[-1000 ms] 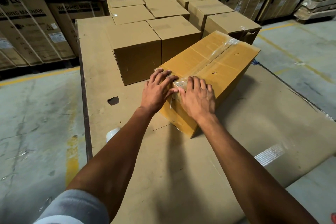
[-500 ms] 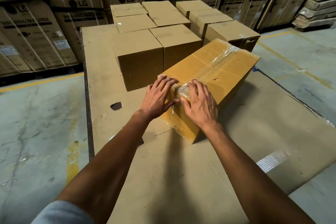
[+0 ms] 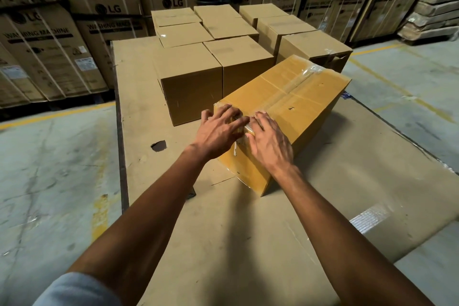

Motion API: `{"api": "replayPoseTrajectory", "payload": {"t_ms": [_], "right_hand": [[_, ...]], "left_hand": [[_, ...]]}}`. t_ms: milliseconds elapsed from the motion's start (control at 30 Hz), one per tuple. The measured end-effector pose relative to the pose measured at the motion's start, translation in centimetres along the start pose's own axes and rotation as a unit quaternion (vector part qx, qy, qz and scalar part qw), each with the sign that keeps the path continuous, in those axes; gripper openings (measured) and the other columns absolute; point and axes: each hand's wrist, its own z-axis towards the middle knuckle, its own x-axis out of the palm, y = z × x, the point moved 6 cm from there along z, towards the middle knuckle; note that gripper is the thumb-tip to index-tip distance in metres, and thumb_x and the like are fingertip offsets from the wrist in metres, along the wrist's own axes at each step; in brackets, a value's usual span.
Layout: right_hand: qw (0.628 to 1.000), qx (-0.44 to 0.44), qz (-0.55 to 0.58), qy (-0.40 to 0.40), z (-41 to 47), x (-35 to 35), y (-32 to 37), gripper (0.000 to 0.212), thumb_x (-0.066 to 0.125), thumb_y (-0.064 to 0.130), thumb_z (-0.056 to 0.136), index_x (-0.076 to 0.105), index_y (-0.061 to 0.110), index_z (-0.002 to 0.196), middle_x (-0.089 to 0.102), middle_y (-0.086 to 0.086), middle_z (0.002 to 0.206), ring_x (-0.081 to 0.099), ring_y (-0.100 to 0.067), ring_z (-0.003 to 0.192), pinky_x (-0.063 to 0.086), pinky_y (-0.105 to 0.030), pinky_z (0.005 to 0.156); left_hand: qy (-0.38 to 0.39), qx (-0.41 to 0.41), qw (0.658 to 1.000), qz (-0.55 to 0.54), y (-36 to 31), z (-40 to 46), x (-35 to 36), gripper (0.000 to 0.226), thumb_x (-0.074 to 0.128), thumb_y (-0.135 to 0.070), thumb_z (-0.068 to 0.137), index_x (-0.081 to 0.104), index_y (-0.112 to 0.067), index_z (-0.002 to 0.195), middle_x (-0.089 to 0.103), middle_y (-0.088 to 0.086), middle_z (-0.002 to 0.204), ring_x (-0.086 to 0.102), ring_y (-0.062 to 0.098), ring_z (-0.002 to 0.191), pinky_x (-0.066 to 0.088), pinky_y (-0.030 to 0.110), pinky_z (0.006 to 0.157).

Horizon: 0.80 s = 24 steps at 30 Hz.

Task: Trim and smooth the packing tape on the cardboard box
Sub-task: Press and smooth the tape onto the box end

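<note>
A long yellow-brown cardboard box [image 3: 305, 97] lies at an angle on the cardboard-covered platform [image 3: 248, 243]. Clear packing tape [image 3: 290, 84] runs along its top seam and crinkles at the far end. My left hand [image 3: 218, 131] lies flat with fingers spread on the box's near top corner. My right hand [image 3: 269, 141] presses flat beside it, over the near edge where the tape folds down the end face. The tape end under the hands is mostly hidden. Neither hand grips anything.
Several closed brown boxes [image 3: 193, 82] stand in rows behind and left of the taped box. A dark hole [image 3: 159, 145] marks the platform's left part. A patch of clear tape [image 3: 370, 218] lies at right. Concrete floor and stacked appliance cartons [image 3: 44, 45] surround.
Both hands stay pressed on the box's near corner. The fingers have shifted slightly along the tape, the left hand spreading wider. The camera has tilted, so the scene sits lower in view.
</note>
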Motion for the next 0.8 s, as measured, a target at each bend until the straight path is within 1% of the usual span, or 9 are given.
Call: {"api": "replayPoseTrajectory", "payload": {"t_ms": [67,167,300,467,533,600,667,733,800], "right_hand": [[0.999,-0.005,0.024,-0.033,-0.6,-0.5,-0.2,0.048,0.065,0.031,0.102,0.059,0.008,0.144,0.061,-0.017,0.145,0.061,-0.028,0.133,0.055,-0.037,0.108],[0.997,-0.016,0.04,-0.069,-1.2,-0.5,-0.4,0.039,0.072,0.024,0.098,0.068,0.007,0.133,0.071,-0.013,0.13,0.07,-0.025,0.116,0.059,-0.033,0.096],[0.995,0.004,0.048,-0.085,-0.9,0.4,-0.8,0.035,0.077,0.023,0.094,0.075,0.006,0.124,0.077,-0.014,0.121,0.074,-0.026,0.111,0.062,-0.035,0.093],[0.986,0.021,0.102,-0.129,-1.2,0.0,-1.3,0.031,0.09,0.018,0.081,0.077,0.007,0.107,0.077,-0.011,0.102,0.073,-0.024,0.089,0.064,-0.033,0.075],[0.987,0.008,0.091,-0.132,-1.2,0.0,-1.2,0.035,0.09,0.018,0.081,0.072,0.008,0.109,0.073,-0.011,0.104,0.071,-0.023,0.092,0.063,-0.031,0.078],[0.989,-0.011,0.07,-0.127,-1.1,0.3,-1.1,0.042,0.086,0.02,0.085,0.07,0.005,0.12,0.073,-0.014,0.115,0.071,-0.026,0.105,0.063,-0.035,0.09],[0.992,-0.028,0.039,-0.118,-1.0,0.7,-1.0,0.044,0.079,0.023,0.092,0.068,0.002,0.13,0.072,-0.018,0.126,0.071,-0.031,0.116,0.059,-0.041,0.102],[0.992,-0.035,0.025,-0.121,-1.1,1.0,-1.0,0.042,0.076,0.023,0.095,0.07,0.0,0.13,0.073,-0.02,0.128,0.072,-0.034,0.117,0.058,-0.042,0.104],[0.99,-0.032,0.032,-0.134,-1.1,1.1,-1.1,0.038,0.078,0.021,0.094,0.073,0.0,0.126,0.075,-0.02,0.122,0.075,-0.034,0.112,0.06,-0.041,0.101]], "left_hand": [[-0.032,0.048,0.998,-0.014,-1.0,-0.1,-0.2,0.054,0.057,-0.036,0.108,0.045,-0.03,0.16,0.047,0.0,0.166,0.026,0.024,0.162,0.022,0.06,0.12],[-0.08,0.065,0.994,-0.04,-1.8,-0.5,0.2,0.049,0.057,-0.029,0.109,0.053,-0.021,0.157,0.056,0.0,0.16,0.034,0.021,0.159,0.02,0.053,0.121],[-0.111,0.043,0.991,-0.067,-1.9,-0.5,0.1,0.04,0.067,-0.025,0.104,0.067,-0.019,0.143,0.068,0.002,0.146,0.054,0.022,0.146,0.029,0.044,0.108],[-0.148,0.063,0.985,-0.054,-1.7,-0.6,-0.5,0.029,0.067,-0.029,0.103,0.074,-0.02,0.129,0.075,0.0,0.135,0.063,0.02,0.137,0.038,0.044,0.099],[-0.154,0.073,0.984,-0.056,-1.4,-0.5,-0.5,0.027,0.066,-0.028,0.103,0.073,-0.018,0.127,0.076,0.002,0.133,0.064,0.022,0.136,0.039,0.045,0.104],[-0.143,0.086,0.984,-0.061,-1.3,-0.5,-0.1,0.035,0.062,-0.027,0.105,0.068,-0.016,0.138,0.071,0.006,0.142,0.059,0.024,0.142,0.033,0.049,0.119],[-0.128,0.096,0.985,-0.067,-1.5,-0.6,0.6,0.044,0.053,-0.02,0.108,0.058,-0.012,0.151,0.06,0.01,0.154,0.05,0.026,0.15,0.026,0.053,0.128],[-0.123,0.088,0.985,-0.081,-1.6,-0.5,0.8,0.047,0.049,-0.013,0.106,0.057,-0.011,0.152,0.06,0.011,0.155,0.05,0.026,0.15,0.027,0.055,0.129],[-0.129,0.083,0.984,-0.091,-1.5,-0.2,0.5,0.044,0.056,-0.011,0.101,0.065,-0.011,0.145,0.067,0.01,0.146,0.059,0.026,0.142,0.032,0.053,0.127]]}}
